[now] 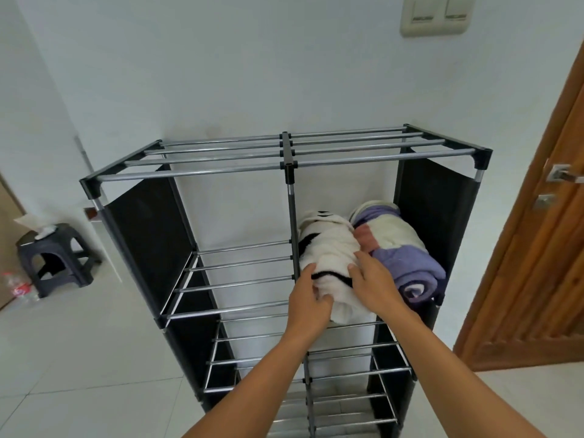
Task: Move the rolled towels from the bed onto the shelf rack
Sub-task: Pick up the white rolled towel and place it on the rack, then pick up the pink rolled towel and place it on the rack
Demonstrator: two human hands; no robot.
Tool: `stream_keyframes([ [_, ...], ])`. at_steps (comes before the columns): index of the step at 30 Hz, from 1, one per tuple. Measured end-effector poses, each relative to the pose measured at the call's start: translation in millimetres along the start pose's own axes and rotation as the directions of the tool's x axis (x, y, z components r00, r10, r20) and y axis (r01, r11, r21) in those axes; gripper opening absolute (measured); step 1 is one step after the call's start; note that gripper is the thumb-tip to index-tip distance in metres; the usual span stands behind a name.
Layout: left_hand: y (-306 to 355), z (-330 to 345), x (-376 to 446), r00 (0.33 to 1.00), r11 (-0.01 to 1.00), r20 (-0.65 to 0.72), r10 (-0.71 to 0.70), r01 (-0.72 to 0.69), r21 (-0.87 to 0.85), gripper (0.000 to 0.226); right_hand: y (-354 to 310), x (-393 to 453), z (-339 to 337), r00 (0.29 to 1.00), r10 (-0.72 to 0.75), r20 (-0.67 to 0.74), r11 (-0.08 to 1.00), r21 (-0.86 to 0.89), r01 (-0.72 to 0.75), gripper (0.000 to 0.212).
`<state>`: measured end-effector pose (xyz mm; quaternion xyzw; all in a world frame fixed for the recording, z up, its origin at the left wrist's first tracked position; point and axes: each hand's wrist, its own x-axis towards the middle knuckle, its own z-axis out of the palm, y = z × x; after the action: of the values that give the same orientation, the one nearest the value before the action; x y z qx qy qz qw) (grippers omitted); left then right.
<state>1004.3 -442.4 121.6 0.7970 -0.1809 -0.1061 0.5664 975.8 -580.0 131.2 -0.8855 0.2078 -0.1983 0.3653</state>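
Blanket: white-and-black roll (328, 245) lying on the upper right shelf of the rack (221, 172), touching the purple roll (407, 263).
Left grip (308, 298): curled round the near end of the white-and-black roll.
Right grip (374, 282): pressing on top, fingers seemingly straight.

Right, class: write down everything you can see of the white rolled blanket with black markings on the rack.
The white rolled blanket looks soft and fleecy, with black markings. It lies lengthwise on the right-hand upper shelf of the metal rack, beside the centre post, touching the purple and cream roll on its right. The left hand grips its near end; the right hand rests on top.
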Motion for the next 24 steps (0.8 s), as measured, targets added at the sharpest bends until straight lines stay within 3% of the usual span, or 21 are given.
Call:
stream_keyframes([
  [4,-10,3,-24,0.989,0.995,-0.122,0.088,-0.082,0.056,0.045,16,-35,-13,0.993,0.098,0.068,0.977,0.186,-0.109,0.025],
  [7,-28,4,-43,0.992,0.998,-0.114,-0.045,0.049,0.029,0.032,36,-77,-14,0.968,0.213,0.135,0.905,0.347,-0.247,0.008],
  [9,-44,7,-52,0.976,0.973,0.016,-0.215,0.213,0.091,0.029,53,-115,-11,0.928,0.329,0.175,0.826,0.423,-0.373,0.006],
  [11,-50,21,-62,0.902,0.936,0.278,-0.329,0.273,0.222,0.02,69,-157,-13,0.867,0.457,0.198,0.722,0.487,-0.492,0.006],
  [13,-43,43,-74,0.811,0.93,0.485,-0.326,0.182,0.32,0.003,83,-198,-21,0.809,0.561,0.175,0.66,0.496,-0.565,0.008],
  [16,-36,91,-101,0.664,0.948,0.7,-0.263,0.041,0.317,0.006,101,-277,-34,0.701,0.713,0.031,0.582,0.532,-0.615,0.018],
  [19,-25,144,-150,0.478,0.953,0.855,-0.201,-0.106,0.284,0.005,101,-374,-44,0.5,0.849,-0.169,0.481,0.638,-0.601,0.016],
  [21,-20,175,-205,0.312,0.95,0.938,-0.15,-0.218,0.225,0.01,91,-453,-44,0.284,0.918,-0.277,0.392,0.736,-0.551,0.013],
  [24,-27,186,-317,-0.026,0.933,0.985,-0.171,-0.326,0.153,0.017,48,-591,-26,-0.075,0.95,-0.303,0.24,0.863,-0.443,0.019],
])
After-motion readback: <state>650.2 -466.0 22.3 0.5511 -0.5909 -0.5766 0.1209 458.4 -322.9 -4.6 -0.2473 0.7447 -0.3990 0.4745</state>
